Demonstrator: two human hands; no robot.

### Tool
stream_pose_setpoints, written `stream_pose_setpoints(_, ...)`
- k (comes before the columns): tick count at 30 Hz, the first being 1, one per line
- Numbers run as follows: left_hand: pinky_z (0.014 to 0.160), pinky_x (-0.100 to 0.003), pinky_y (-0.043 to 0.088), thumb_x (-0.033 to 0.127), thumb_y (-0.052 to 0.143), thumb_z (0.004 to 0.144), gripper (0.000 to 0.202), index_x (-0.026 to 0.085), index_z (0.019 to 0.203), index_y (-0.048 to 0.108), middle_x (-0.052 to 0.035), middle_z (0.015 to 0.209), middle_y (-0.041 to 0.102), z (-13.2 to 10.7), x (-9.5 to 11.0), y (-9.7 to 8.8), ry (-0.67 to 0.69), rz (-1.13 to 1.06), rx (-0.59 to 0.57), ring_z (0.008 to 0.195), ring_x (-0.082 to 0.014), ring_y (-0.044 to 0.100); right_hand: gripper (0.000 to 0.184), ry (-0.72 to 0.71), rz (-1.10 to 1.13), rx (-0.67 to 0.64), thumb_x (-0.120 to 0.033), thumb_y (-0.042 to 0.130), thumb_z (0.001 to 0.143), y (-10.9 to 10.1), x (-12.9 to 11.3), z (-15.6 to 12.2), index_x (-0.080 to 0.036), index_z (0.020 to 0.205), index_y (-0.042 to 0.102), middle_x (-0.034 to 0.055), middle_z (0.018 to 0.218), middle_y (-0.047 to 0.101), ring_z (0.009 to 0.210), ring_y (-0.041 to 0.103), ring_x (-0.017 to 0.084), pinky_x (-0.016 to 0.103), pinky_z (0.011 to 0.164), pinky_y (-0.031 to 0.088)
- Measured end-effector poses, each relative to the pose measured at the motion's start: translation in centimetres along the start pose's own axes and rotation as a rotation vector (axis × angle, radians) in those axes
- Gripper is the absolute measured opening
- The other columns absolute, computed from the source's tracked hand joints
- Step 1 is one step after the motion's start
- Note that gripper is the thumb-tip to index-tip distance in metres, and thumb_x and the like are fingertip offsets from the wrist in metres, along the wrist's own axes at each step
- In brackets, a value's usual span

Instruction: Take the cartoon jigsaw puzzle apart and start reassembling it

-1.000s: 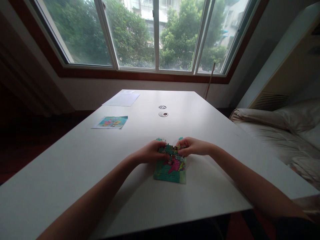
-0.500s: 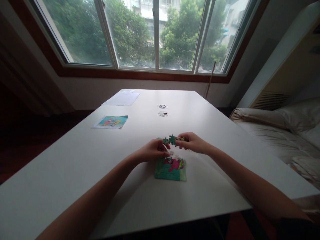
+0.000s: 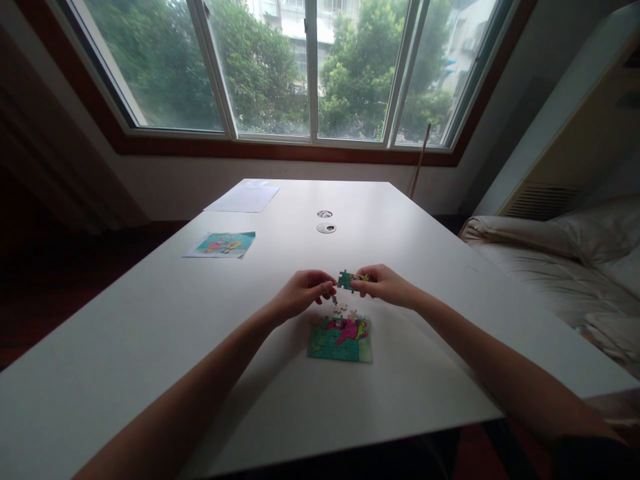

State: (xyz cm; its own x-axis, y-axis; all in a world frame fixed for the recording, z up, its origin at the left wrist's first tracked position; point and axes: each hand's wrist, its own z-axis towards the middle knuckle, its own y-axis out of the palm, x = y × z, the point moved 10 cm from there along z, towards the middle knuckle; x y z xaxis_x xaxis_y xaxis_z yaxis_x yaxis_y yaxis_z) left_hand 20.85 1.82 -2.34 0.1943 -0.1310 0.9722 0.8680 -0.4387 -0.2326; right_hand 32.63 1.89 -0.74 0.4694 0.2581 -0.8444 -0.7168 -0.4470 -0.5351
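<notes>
A partly joined jigsaw block [image 3: 341,339], teal with pink figures, lies flat on the white table [image 3: 150,320] before me. A few loose pale pieces [image 3: 345,311] lie just beyond its far edge. My right hand [image 3: 383,287] pinches a short strip of joined puzzle pieces [image 3: 349,279] a little above the table. My left hand [image 3: 303,294] is curled with fingertips pinched together beside the strip's left end; what it holds, if anything, is too small to make out.
A printed picture sheet [image 3: 223,244] lies at the table's left. A blank paper [image 3: 243,198] sits at the far left corner. Two round cable ports [image 3: 326,228] are in the middle. A bed with pale bedding [image 3: 565,267] stands to the right.
Both hands lifted a row of pieces off the top of the jigsaw block and raised it. The strip then came apart, leaving a shorter part in my right hand.
</notes>
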Motion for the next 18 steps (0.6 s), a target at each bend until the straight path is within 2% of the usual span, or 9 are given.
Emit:
stream_pose_setpoints(7, 0.048, -0.022, 0.045, 0.033, 0.063, 0.071, 0.03, 0.012, 0.092, 0.06, -0.0084, 0.081, 0.066, 0.0, -0.3, -1.3, -0.036, -0.059, 0.146, 0.058, -0.0122, 0.06, 0.032, 0.009, 0.043, 0.06, -0.043, 0.057, 0.074, -0.6, 0.5, 0.1, -0.012, 0.08, 0.062, 0.0019, 0.061, 0.059, 0.052, 0.047, 0.009, 0.021, 0.048, 0.036)
stream_pose_setpoints(11, 0.044, -0.02, 0.044, 0.034, 0.064, 0.071, 0.036, 0.012, 0.098, 0.058, -0.0094, 0.091, 0.064, -0.3, 0.2, -1.2, -0.035, -0.09, 0.17, 0.054, -0.011, 0.06, 0.031, 0.012, 0.067, 0.063, -0.042, 0.057, 0.075, -0.6, 0.6, 0.2, -0.012, 0.08, 0.061, 0.002, 0.061, 0.058, 0.053, 0.048, 0.009, 0.021, 0.048, 0.036)
stream_pose_setpoints(18, 0.041, -0.018, 0.04, 0.037, 0.068, 0.067, 0.031, 0.012, 0.083, 0.061, -0.0016, 0.068, 0.06, -0.7, 1.5, 0.0, 0.005, -0.167, 0.139, 0.049, -0.0083, 0.054, 0.029, -0.029, 0.046, 0.027, -0.041, 0.056, 0.076, 0.2, -0.3, 0.0, -0.013, 0.078, 0.061, 0.0016, 0.061, 0.059, 0.051, 0.044, 0.008, 0.021, 0.047, 0.033)
